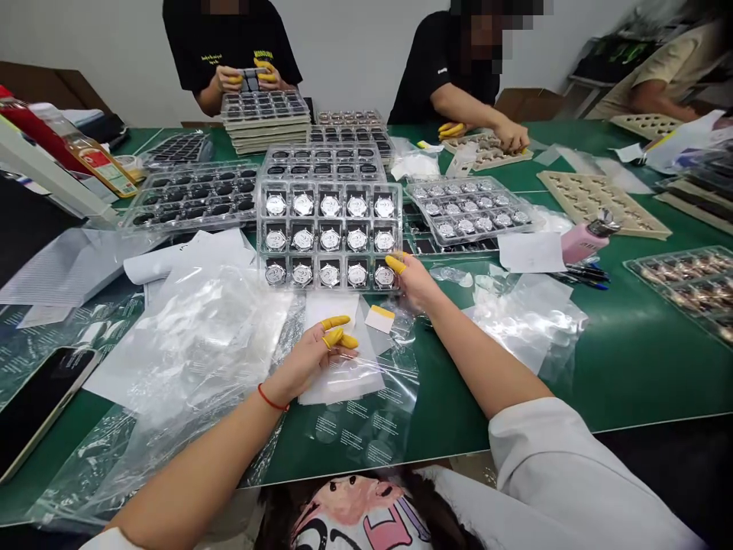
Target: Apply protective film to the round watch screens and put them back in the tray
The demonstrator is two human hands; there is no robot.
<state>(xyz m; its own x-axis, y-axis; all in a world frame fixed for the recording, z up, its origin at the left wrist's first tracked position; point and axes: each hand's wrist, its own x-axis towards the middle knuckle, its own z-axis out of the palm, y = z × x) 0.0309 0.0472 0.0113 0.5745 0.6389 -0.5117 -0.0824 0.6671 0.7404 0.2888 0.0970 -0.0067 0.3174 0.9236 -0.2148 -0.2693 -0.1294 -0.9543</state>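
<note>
My right hand [418,283] spread, yellow-capped fingertips [395,264] on the near corner of a clear tray of watches [321,291], pinching or not I cannot tell, my left hand [306,359] loosely curled, palm up, pinching nothing, just above a white sheet [343,382] on the green table [630,367]

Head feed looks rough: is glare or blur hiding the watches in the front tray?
Head view: the watches in the front tray stay sharp under mild glare; the plastic bags shine white, the co-worker at top right is blurred, and the wide lens bends the table edges.
</note>
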